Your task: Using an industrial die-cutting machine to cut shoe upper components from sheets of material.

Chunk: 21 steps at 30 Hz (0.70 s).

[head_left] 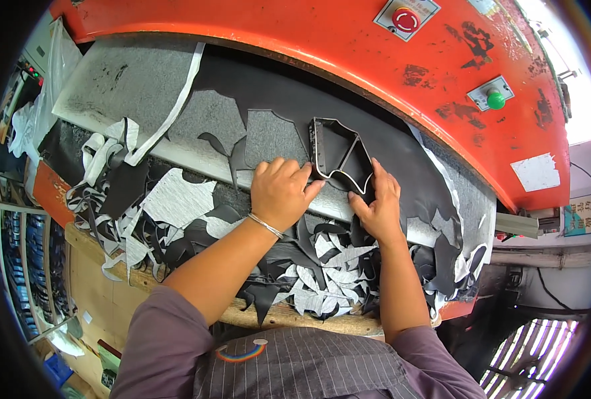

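A steel cutting die (348,154) with a cross bar inside stands on a black leather-like sheet (269,83). My left hand (283,189) has its fingers curled, with thumb and forefinger at the die's near left corner. At the near right side, my right hand (381,203) grips the die's wall between thumb and fingers. Left of the die, a cut-out gap in the sheet shows the grey board (269,138) underneath. Part of the die's near edge is hidden by my fingers.
Black and grey offcuts (322,272) are heaped along the near edge, above a wooden rail (359,324). An orange-red machine beam (295,26) spans the far side, carrying a red stop button (405,20) and a green button (495,100). A loaded rack (26,266) stands left.
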Tool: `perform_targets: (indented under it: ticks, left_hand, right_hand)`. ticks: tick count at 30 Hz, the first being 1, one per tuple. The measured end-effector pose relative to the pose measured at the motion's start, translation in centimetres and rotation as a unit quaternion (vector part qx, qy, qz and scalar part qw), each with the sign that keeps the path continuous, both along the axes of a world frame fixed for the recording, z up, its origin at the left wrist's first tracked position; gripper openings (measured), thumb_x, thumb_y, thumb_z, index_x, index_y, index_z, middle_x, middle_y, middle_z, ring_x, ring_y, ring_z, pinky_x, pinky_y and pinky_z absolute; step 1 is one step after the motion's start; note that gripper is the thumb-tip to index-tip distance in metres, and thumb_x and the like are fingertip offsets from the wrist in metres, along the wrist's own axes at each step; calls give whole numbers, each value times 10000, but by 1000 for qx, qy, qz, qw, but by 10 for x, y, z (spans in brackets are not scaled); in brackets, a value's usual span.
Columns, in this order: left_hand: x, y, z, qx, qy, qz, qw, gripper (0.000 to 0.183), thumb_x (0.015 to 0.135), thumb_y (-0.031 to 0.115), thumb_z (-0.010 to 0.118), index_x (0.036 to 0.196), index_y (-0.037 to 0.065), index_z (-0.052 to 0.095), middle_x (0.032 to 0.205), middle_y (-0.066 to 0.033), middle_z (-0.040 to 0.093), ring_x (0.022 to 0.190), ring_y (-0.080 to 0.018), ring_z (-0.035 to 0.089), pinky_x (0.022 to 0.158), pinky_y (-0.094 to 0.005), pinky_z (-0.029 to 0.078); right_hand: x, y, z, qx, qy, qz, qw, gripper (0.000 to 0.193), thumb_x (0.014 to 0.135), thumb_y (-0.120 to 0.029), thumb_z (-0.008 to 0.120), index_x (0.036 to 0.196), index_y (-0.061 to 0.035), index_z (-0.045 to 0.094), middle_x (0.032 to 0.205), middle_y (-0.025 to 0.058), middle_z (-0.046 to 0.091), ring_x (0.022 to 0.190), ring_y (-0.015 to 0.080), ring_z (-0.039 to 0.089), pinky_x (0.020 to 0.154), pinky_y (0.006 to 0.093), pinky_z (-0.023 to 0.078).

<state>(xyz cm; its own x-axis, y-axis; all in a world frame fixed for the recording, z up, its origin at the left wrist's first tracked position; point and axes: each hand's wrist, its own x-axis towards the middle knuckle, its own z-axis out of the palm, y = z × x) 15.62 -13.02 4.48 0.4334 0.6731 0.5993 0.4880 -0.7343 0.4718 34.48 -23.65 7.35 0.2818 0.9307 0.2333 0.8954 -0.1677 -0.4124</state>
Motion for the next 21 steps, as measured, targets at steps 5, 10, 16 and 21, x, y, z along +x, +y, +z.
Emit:
perform_targets:
  ticks: [5, 10, 16, 21]
  left_hand:
    - [-6, 1, -3, 27, 11, -16, 999, 319, 692, 329, 769, 866, 69, 706, 661, 7, 491, 669, -182, 497, 622, -338, 339]
    - [-5, -3, 1, 14, -3, -30, 999, 319, 686, 314, 771, 869, 62, 704, 652, 3, 486, 662, -181, 496, 621, -338, 340]
    - [-5, -2, 1, 1, 11, -22, 1000, 312, 678, 312, 777, 866, 73, 708, 672, -9, 513, 690, -194, 516, 636, -342, 358]
    - [-18, 11, 12, -103, 36, -27, 994, 397, 708, 352, 771, 978, 72, 693, 761, -73, 602, 798, -261, 594, 733, -378, 438]
  right_hand:
    - [-5, 2, 0, -15, -7, 7, 1000, 739, 711, -244, 699, 1333, 44, 424, 1279, 229, 538, 1197, 355, 506, 1071, 487, 293]
    - [-6, -2, 0, -13, -24, 5, 1000, 736, 699, -228, 700, 1323, 52, 427, 1268, 240, 540, 1167, 370, 520, 1062, 498, 307]
    - [-6, 0, -3, -2, -36, -2, 999, 745, 711, -269, 695, 1335, 34, 423, 1279, 242, 528, 1183, 378, 504, 1074, 490, 304]
    - [-3, -7, 14, 127, 20, -45, 991, 812, 726, -280, 757, 1389, 16, 394, 1312, 223, 513, 1240, 369, 470, 1084, 450, 300]
